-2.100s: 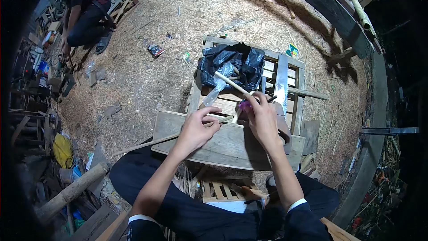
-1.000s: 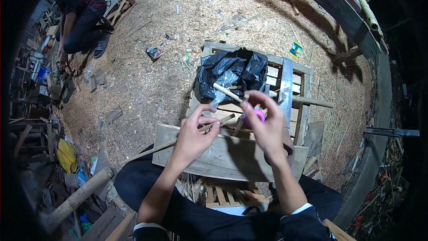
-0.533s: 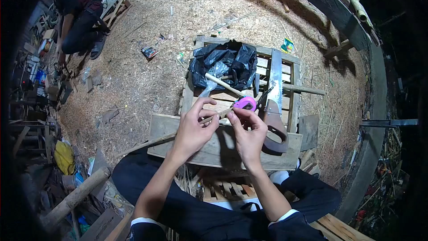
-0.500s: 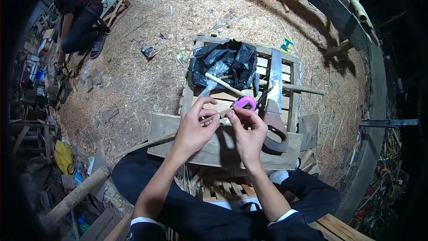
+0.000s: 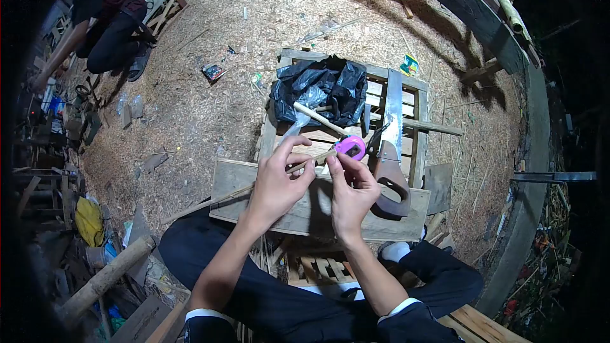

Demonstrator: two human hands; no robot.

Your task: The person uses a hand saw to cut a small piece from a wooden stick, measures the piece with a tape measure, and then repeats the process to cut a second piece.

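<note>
Your left hand (image 5: 277,181), loosely curled, held thin stick (image 5: 222,198); your right hand (image 5: 352,194), thumb and finger pinched together, gripped its end near pink tape measure (image 5: 344,146).

Crumpled black plastic bag (image 5: 343,82) on slatted wooden pallet (image 5: 419,146), behind round pink tape measure (image 5: 347,145), left of metal-bladed handsaw (image 5: 390,144).

Night-time view under harsh, cool light, its source out of sight. The shavings-covered ground (image 5: 286,13) is brightest; the cluttered sides sink into gloom. White glare streaks the handsaw blade (image 5: 394,105), and glints crease the black plastic bag (image 5: 297,82). A dark shadow falls across the plank (image 5: 292,209). Fisheye distortion bows the overhead beam (image 5: 470,19); black rounds the corners.
</note>
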